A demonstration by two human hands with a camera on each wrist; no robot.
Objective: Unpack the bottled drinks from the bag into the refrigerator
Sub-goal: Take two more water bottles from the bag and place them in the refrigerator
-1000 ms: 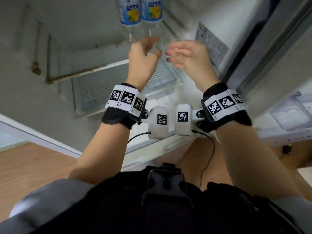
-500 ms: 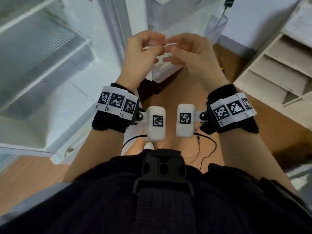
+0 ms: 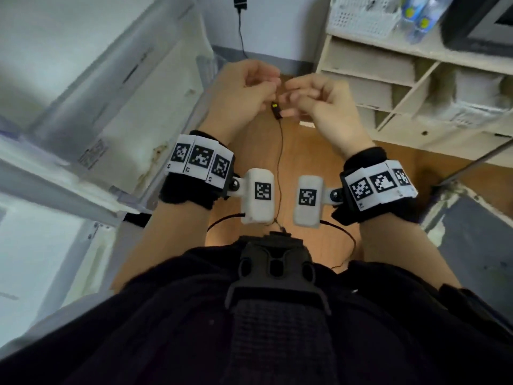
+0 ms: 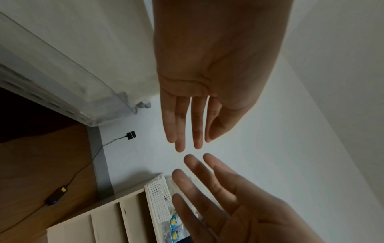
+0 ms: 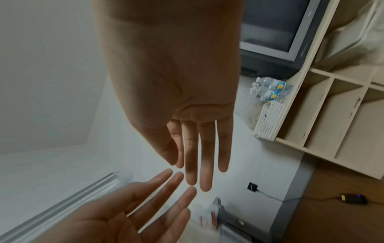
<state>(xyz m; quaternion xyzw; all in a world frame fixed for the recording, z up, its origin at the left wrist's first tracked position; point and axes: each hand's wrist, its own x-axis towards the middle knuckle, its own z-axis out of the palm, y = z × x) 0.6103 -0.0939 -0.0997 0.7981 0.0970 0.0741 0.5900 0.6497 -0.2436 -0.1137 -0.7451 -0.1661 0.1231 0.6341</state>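
**Head view: both hands empty, bottles on the shelf unit**

Two bottles lie on their sides, upper right of the frame, beside a white basket. Left hand and right hand hang relaxed, fingertips near, holding nothing.

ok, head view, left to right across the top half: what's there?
Open refrigerator door → left hand → small black device on a cord → right hand → cubby shelf unit with the bottled drinks lying on top. Both hands are empty.
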